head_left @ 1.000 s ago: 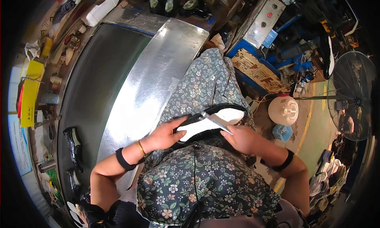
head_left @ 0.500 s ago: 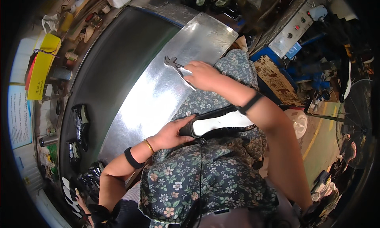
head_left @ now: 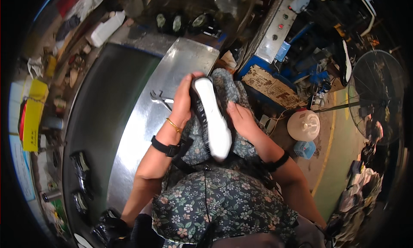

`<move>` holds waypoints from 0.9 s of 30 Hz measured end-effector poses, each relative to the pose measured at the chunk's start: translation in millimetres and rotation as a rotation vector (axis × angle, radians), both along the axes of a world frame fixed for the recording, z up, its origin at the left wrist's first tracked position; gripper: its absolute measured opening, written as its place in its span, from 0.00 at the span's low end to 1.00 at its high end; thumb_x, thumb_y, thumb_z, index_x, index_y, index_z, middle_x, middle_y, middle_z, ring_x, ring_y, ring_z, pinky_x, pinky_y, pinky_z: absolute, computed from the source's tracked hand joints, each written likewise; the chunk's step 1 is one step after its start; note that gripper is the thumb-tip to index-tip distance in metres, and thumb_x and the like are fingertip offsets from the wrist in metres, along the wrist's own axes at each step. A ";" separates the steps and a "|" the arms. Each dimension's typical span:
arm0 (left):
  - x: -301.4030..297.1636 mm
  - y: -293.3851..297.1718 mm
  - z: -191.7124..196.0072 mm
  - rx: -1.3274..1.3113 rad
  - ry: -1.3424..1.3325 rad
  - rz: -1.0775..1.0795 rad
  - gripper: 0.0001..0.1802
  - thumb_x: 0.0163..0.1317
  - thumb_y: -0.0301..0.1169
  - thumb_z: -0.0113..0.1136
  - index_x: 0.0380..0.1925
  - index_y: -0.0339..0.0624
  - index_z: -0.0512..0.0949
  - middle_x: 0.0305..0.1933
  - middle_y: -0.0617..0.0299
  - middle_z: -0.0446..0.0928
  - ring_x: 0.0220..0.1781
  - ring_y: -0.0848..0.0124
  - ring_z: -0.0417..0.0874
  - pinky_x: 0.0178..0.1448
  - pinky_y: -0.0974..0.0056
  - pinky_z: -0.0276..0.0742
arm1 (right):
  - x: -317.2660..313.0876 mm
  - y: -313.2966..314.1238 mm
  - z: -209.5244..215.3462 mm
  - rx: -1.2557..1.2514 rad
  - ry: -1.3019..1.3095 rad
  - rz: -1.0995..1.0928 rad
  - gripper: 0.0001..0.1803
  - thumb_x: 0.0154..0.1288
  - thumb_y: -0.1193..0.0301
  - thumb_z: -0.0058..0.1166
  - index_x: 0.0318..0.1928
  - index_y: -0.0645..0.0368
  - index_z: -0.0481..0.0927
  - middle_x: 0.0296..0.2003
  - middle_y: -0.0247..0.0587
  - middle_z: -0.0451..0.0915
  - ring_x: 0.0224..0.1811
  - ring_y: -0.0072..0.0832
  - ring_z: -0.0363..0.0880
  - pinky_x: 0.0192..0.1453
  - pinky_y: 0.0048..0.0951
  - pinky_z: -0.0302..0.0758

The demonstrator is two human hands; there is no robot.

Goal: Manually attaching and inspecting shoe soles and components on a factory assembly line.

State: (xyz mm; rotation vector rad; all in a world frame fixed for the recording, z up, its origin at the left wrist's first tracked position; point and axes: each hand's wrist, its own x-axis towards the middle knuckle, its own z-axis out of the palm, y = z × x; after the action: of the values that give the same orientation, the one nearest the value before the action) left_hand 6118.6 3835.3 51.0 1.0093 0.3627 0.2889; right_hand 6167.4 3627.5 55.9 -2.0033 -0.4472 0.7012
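I hold a black shoe with a white sole over my lap, sole up and toe pointing away from me. My left hand is wrapped around its far end and left side. Open on the flowered cloth, my right hand rests with its fingers against the shoe's right side. A metal hand tool lies on the shiny steel table, just left of my left hand.
Dark shoes lie along the table's dark left part. At the far end stands a white jug. A grey control box, a round white container and a floor fan stand to my right.
My right hand carried the metal tool out to the steel table, left it there and came back beside the shoe. The shoe has turned from crosswise to lengthwise.
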 end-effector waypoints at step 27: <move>-99.0 -55.9 2.3 0.181 0.401 -0.093 0.36 0.65 0.39 0.61 0.65 0.29 0.60 0.58 0.52 0.73 0.58 0.66 0.74 0.63 0.63 0.69 | 89.7 50.4 35.4 0.415 -0.157 0.385 0.29 0.75 0.48 0.40 0.55 0.62 0.77 0.50 0.44 0.80 0.54 0.31 0.77 0.60 0.33 0.71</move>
State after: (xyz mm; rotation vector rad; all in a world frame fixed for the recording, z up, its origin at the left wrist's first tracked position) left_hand 6019.6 3779.4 53.3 1.2608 0.6589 0.0327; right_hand 6257.1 3677.9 91.2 -1.5972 -1.0059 0.6205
